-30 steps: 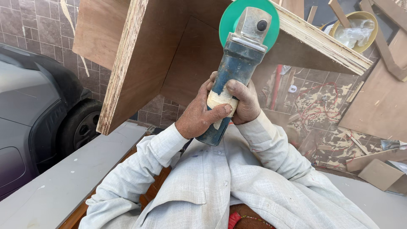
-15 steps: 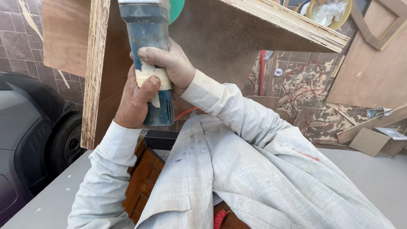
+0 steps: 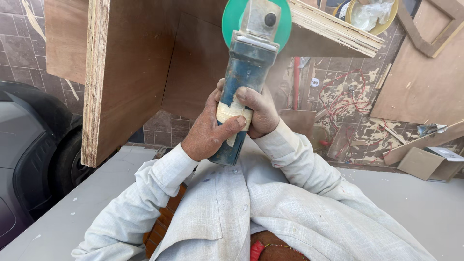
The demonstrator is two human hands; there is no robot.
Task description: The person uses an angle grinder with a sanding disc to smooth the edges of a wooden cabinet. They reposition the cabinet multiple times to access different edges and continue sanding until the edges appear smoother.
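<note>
Both my hands grip a blue angle grinder (image 3: 247, 72) held upright in front of me. My left hand (image 3: 210, 129) wraps the taped lower body, thumb across the tape. On the other side, my right hand (image 3: 259, 112) clasps the same section. The grinder's green disc (image 3: 233, 19) presses against the inner face of a plywood box (image 3: 145, 72), close to the corner under its top panel (image 3: 333, 31). Fine dust hangs in the air right of the tool. My pale sleeves fill the lower frame.
A dark car with a wheel (image 3: 63, 159) stands at the left. A grey slab (image 3: 72, 212) runs under my arms. Wood offcuts, a cardboard box (image 3: 430, 164), a red cord (image 3: 338, 92) and a yellow bowl (image 3: 374, 14) lie on the tiled ground at the right.
The grinder and both hands shifted right from the box's left edge toward the inner corner. The green disc is in view again, and the camera view swung with them.
</note>
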